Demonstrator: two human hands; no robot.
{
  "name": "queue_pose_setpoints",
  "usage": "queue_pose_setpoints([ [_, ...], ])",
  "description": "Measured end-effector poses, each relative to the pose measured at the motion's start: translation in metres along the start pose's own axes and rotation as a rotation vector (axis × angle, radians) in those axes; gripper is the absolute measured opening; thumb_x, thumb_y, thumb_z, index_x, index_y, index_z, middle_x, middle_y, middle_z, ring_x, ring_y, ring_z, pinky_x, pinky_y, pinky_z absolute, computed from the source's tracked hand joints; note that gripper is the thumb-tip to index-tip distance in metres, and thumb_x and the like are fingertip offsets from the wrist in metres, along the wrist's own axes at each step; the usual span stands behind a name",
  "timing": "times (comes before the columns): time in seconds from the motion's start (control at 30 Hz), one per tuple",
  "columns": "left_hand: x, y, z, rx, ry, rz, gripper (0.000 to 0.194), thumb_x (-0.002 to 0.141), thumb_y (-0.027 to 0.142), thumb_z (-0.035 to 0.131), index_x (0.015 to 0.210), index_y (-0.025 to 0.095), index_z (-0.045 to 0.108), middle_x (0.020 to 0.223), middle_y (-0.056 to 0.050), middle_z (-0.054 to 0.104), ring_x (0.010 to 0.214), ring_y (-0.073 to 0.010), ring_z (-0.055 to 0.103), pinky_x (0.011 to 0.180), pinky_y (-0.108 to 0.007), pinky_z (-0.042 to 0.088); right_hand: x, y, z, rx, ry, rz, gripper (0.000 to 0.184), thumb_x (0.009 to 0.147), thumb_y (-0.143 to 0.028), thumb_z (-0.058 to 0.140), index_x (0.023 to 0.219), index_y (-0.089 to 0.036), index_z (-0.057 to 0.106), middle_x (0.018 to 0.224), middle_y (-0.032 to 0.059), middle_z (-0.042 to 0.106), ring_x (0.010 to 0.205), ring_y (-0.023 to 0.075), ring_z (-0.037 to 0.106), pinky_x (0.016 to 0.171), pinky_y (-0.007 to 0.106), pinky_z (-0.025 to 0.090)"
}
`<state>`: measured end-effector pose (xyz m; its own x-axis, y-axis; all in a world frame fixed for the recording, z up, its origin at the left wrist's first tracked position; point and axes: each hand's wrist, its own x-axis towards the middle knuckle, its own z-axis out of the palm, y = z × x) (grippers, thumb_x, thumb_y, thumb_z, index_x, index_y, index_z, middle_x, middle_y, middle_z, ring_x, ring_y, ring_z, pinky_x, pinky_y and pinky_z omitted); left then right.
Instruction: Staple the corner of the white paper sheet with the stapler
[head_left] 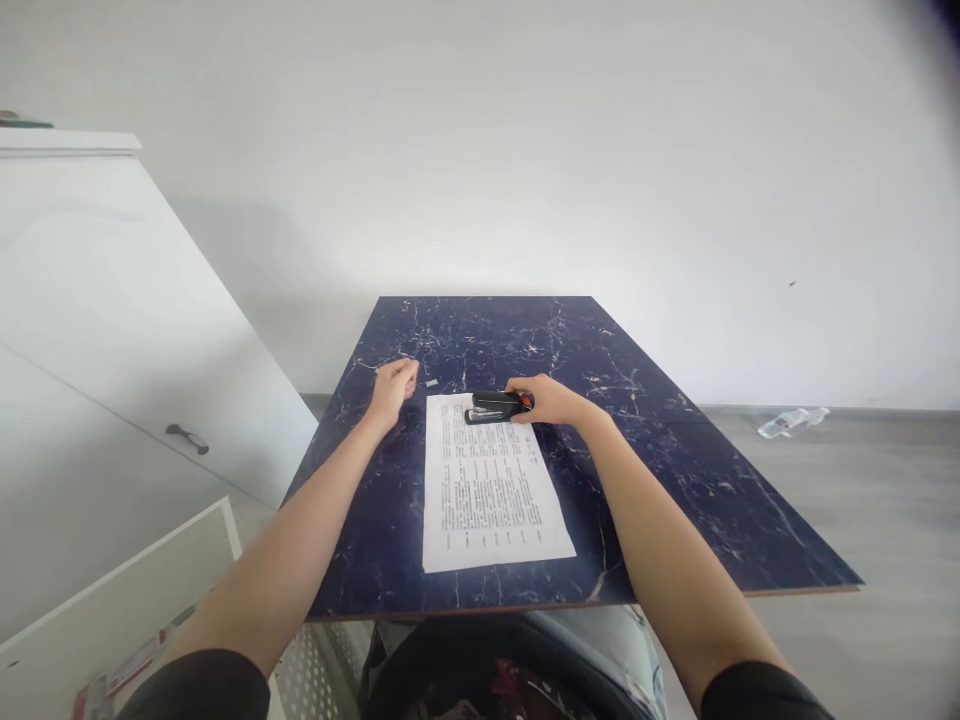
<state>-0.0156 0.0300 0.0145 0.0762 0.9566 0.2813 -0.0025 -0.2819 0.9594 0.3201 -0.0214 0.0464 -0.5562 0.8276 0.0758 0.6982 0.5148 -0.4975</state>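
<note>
My right hand (pixel 549 400) grips the back end of a black stapler (pixel 491 408) with an orange-red spot near its rear. The stapler's jaw points left and is spread apart, with a metallic strip showing inside. Beneath it lies a sheet of printed paper (pixel 491 500), and the stapler covers part of its top edge. Left of the paper, my left hand (pixel 395 385) rests on the table with its fingers curled in; whatever they may hold is hidden. A small pale strip (pixel 431 383), perhaps staples, lies just right of that hand.
The dark blue marble-patterned table (pixel 637 480) stands against a white wall (pixel 480 150). A white cabinet (pixel 150 300) with a dark handle is at the left, and a white open drawer or box (pixel 150 580) is below it. Clear plastic (pixel 793 421) lies on the floor at right.
</note>
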Motion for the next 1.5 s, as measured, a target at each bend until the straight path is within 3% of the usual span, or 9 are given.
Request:
queue_pose_setpoints([
  [0.17,-0.022,0.005,0.037,0.496,-0.261,0.231,0.026,0.094,0.032,0.056,0.072,0.020,0.054,0.064,0.002,0.049,0.060,-0.0130,0.046,0.060,-0.027,0.037,-0.006,0.003,-0.008,-0.030,-0.010,0.033,0.029,0.076,-0.031,0.075,0.103,-0.024,0.066,0.094,0.0008,0.072,0.080,0.0197,0.063,0.071,0.030,0.042],
  [0.27,-0.030,0.005,0.051,0.727,-0.389,0.418,0.008,0.089,0.018,0.056,0.093,0.019,0.062,0.092,-0.005,0.063,0.086,-0.0206,0.059,0.082,-0.035,0.049,0.002,-0.010,0.005,-0.026,0.048,-0.021,0.040,0.079,-0.037,0.078,0.115,-0.025,0.065,0.111,0.0050,0.073,0.097,0.0243,0.065,0.079,0.032,0.045],
  [0.43,-0.035,-0.006,0.060,0.944,-0.480,0.475,0.031,0.096,0.023,0.052,0.126,0.016,0.059,0.132,-0.016,0.060,0.127,-0.0321,0.055,0.109,-0.051,0.045,0.017,-0.031,0.025,-0.101,0.141,0.026,0.020,0.087,-0.031,0.074,0.104,-0.024,0.066,0.099,0.0052,0.074,0.089,0.0233,0.066,0.074,0.032,0.044],
  [0.6,-0.036,-0.014,0.058,1.008,-0.576,0.437,0.047,0.103,0.037,0.050,0.145,0.017,0.050,0.158,-0.019,0.046,0.149,-0.0354,0.040,0.122,-0.057,0.033,-0.016,-0.003,-0.009,-0.006,0.216,0.210,0.018,0.089,-0.035,0.071,0.097,-0.021,0.064,0.094,0.0070,0.074,0.079,0.0216,0.066,0.071,0.034,0.047],
  [0.73,-0.035,-0.014,0.058,1.016,-0.594,0.443,0.048,0.104,0.039,0.049,0.146,0.018,0.052,0.157,-0.017,0.049,0.148,-0.0348,0.042,0.122,-0.056,0.033,-0.062,0.033,-0.038,-0.118,0.341,0.277,0.023,0.087,-0.042,0.071,0.090,-0.022,0.061,0.087,0.0059,0.072,0.077,0.0228,0.063,0.069,0.034,0.044],
  [0.83,-0.035,-0.012,0.059,1.003,-0.581,0.492,0.041,0.104,0.036,0.049,0.141,0.020,0.056,0.144,-0.015,0.057,0.136,-0.0334,0.052,0.116,-0.057,0.039,-0.079,0.045,-0.036,-0.172,0.283,0.270,0.022,0.087,-0.042,0.069,0.088,-0.022,0.060,0.084,0.0041,0.071,0.075,0.0225,0.062,0.068,0.033,0.042],
  [1.07,-0.035,-0.003,0.058,0.990,-0.555,0.603,0.037,0.099,0.031,0.057,0.136,0.024,0.058,0.131,-0.013,0.055,0.123,-0.0324,0.055,0.109,-0.057,0.044,-0.070,0.043,-0.014,-0.187,0.242,0.227,0.019,0.086,-0.029,0.073,0.103,-0.024,0.068,0.097,0.0060,0.076,0.086,0.0257,0.068,0.074,0.035,0.048],
  [1.27,-0.036,0.000,0.059,0.976,-0.523,0.627,0.034,0.098,0.028,0.059,0.131,0.025,0.059,0.131,-0.012,0.054,0.124,-0.0327,0.055,0.107,-0.057,0.045,-0.071,0.036,-0.013,-0.106,0.261,0.146,0.028,0.083,-0.033,0.077,0.111,-0.026,0.074,0.105,0.0050,0.078,0.096,0.0271,0.072,0.088,0.041,0.054],
  [1.5,-0.036,0.001,0.060,0.941,-0.491,0.639,0.028,0.098,0.023,0.058,0.126,0.024,0.058,0.124,-0.011,0.056,0.121,-0.0301,0.056,0.105,-0.054,0.045,-0.065,0.019,-0.011,-0.032,0.209,0.129,0.030,0.085,-0.033,0.074,0.114,-0.028,0.074,0.106,0.0037,0.078,0.094,0.0245,0.072,0.087,0.040,0.054],
])
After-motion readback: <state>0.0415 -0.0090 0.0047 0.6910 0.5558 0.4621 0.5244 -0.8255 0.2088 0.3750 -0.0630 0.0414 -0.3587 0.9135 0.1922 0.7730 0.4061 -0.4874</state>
